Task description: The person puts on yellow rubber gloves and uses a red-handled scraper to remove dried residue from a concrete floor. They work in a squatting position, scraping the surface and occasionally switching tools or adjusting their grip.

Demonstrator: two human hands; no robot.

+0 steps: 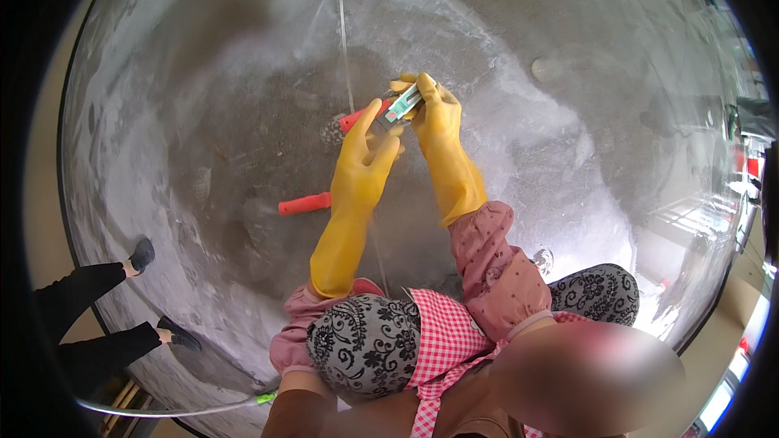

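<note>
In yellow rubber gloves, both my hands are raised over the wet grey floor (255,134). My right hand (439,112) grips a pale green and white utility knife (404,106), thumb along its upper end. Its lower end points towards my left hand (359,164), whose thumb and fingers are spread apart. A dark grey piece (383,124) shows between the hands; I cannot tell if my left fingers touch it. Partly hidden behind them is a red handle (353,121), beside a speckled grey bundle (332,131). Another red handle (304,204) lies left of my left forearm.
At the left stand another person's legs in black trousers (91,292) and dark shoes (143,255). A hose (182,412) with a green fitting (266,398) runs along the lower left. Whitish residue (535,109) streaks the floor. My patterned knee (365,344) is bent below my hands.
</note>
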